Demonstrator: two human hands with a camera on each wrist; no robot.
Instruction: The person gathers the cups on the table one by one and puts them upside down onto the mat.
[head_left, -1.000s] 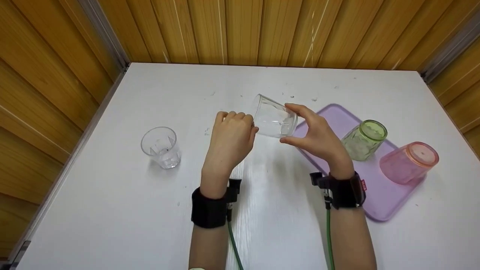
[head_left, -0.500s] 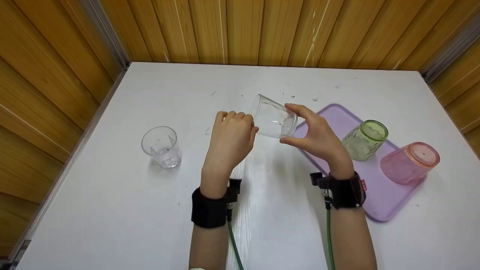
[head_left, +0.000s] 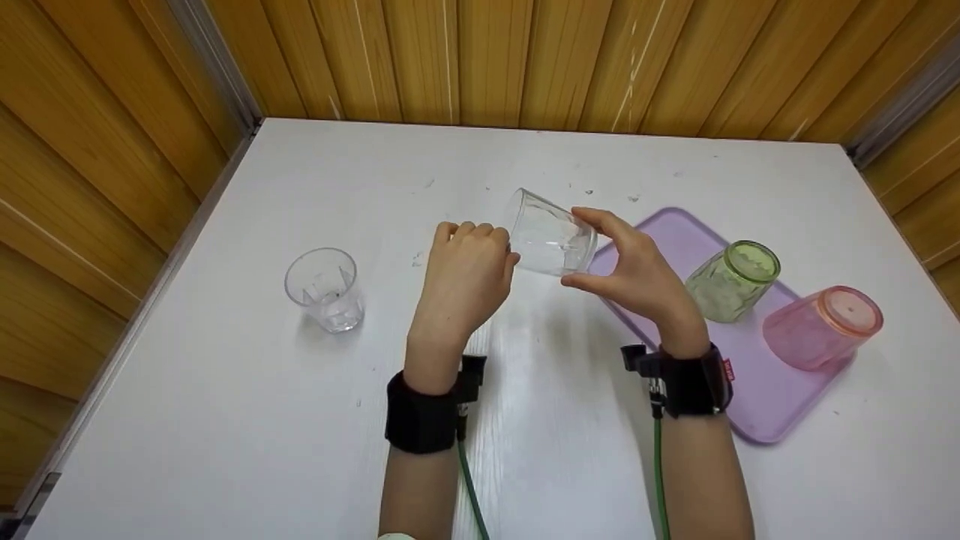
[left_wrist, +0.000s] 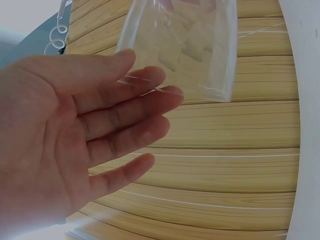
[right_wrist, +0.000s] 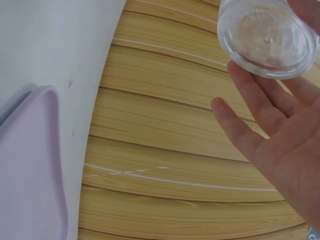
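Note:
Both hands hold a clear cup (head_left: pixel 551 234) in the air above the table, tilted on its side with its mouth toward the left. My left hand (head_left: pixel 466 281) pinches the rim; in the left wrist view the thumb lies at the rim's edge and the fingertips (left_wrist: pixel 172 95) show by the cup's mouth. Around the base end, the right hand (head_left: pixel 645 274) grips with thumb and fingers apart on opposite sides. The round base (right_wrist: pixel 267 40) faces the right wrist camera. A second clear cup (head_left: pixel 337 307) stands upright on the table at the left.
A purple tray (head_left: pixel 750 397) lies at an angle on the right, partly behind the right wrist. On it stand a green cup (head_left: pixel 724 289) and a pink cup (head_left: pixel 806 334), both upside down. Wood-patterned panels (head_left: pixel 487 60) border the white table (head_left: pixel 225 420) at the back and sides.
Both hands keep the same hold on the tilted cup. Only the head view has shifted very slightly.

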